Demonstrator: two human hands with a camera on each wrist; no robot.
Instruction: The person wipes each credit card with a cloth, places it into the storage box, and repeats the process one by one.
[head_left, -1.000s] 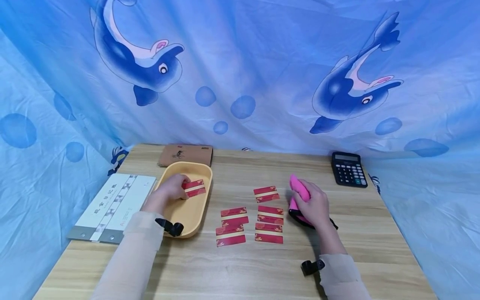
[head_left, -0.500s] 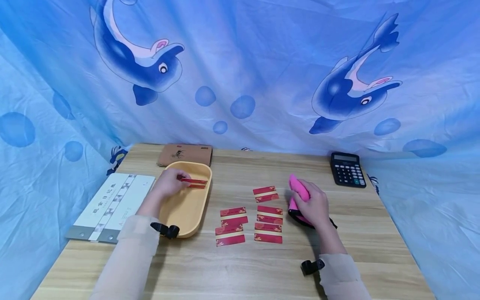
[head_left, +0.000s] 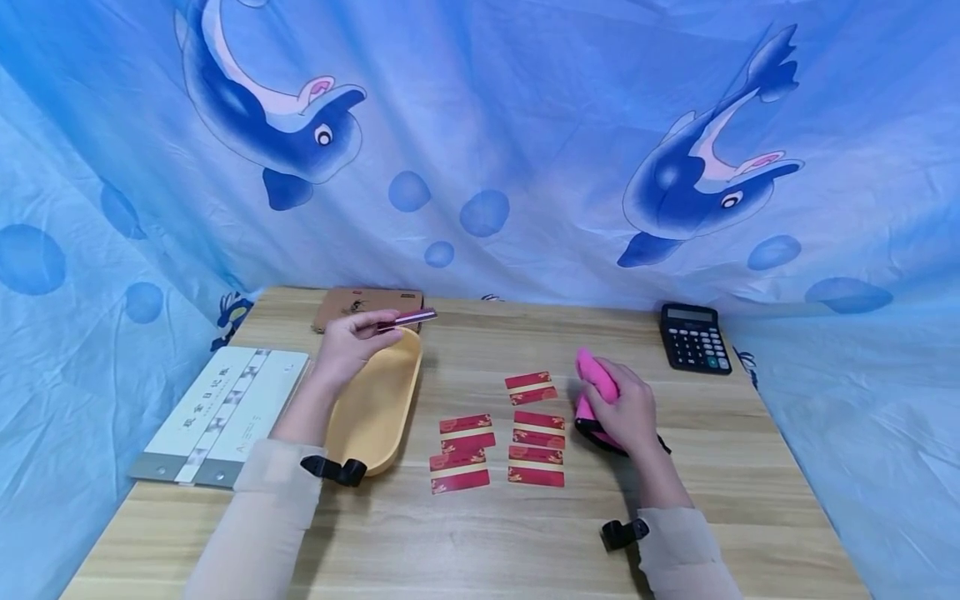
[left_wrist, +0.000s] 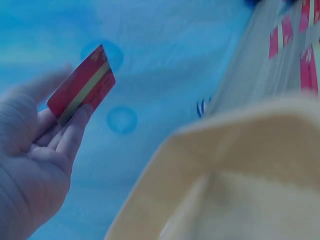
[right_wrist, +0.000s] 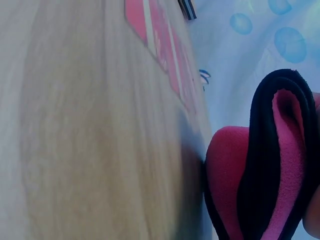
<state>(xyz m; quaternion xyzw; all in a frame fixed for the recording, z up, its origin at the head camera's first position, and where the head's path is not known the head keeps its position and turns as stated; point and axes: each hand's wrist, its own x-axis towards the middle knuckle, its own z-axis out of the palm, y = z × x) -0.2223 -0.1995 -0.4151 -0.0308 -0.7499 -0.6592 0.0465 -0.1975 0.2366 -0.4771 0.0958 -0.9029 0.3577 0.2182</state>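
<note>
Up by the tray's (head_left: 375, 408) far end: red card (left_wrist: 82, 85) in left hand (head_left: 348, 346)

Card's red, pale yellow stripe lengthwise, held tilted, raised. Left thumb and fingers pinch one end. Right hand (head_left: 628, 408) curls round folded pink cloth (right_wrist: 227, 170), black-edged. Five similar cards (head_left: 536, 465) lie flat between tray and cloth.

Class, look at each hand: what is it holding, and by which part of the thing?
Left hand: a red card, pinched by one end. Right hand: a folded pink-and-black cloth, held bunched; the exact place is hidden by the hand.
</note>
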